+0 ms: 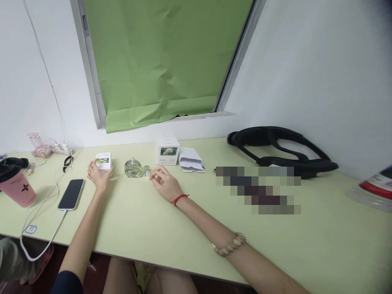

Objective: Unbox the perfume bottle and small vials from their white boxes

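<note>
A small white box [104,157] with a flower picture stands on the table. My left hand [99,175] is closed around its near part, fingers on the left and thumb on the right. To its right sits a round clear glass bottle [132,168] with pale green tint, upright. Just beside this bottle is a small clear glass piece [146,170], perhaps a stopper. Curled fingers of my right hand [165,183] meet its right side, and part of the grip is too small to make out.
A larger white box [168,151] and folded white card [190,160] stand behind my right hand. On the left are a phone [71,194] on a charging cable and a pink cup [18,188]. Black headgear [281,151] and a blurred-out patch lie to the right.
</note>
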{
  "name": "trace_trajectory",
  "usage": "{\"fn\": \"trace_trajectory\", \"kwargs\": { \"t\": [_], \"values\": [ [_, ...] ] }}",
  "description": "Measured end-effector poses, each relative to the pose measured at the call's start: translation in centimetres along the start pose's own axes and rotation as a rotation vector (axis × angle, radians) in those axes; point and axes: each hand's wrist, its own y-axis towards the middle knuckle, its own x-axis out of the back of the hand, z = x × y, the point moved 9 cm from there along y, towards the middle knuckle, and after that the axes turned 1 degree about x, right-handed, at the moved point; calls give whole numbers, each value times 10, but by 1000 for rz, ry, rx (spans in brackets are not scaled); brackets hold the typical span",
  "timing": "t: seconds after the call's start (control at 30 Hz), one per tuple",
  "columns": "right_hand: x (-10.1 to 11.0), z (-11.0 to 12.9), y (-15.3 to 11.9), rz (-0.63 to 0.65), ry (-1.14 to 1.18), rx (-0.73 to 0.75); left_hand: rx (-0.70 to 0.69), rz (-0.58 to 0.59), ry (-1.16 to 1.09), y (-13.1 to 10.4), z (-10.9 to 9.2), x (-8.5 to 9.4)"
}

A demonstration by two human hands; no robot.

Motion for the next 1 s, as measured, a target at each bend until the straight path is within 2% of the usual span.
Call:
{"fn": "trace_trajectory", "kwargs": {
  "t": [0.23,0.37,0.67,1.0],
  "values": [
    [-3,-1,1,29,-16,4,137,93,87,-8,22,-19],
    [-9,-1,0,59,-13,19,181,127,52,-8,31,-24],
    [-25,6,-5,225,-7,51,131,187,-5,-1,33,-30],
    [-34,9,-8,372,-54,-39,94,175,126,-4,25,-26]
  ]
}}
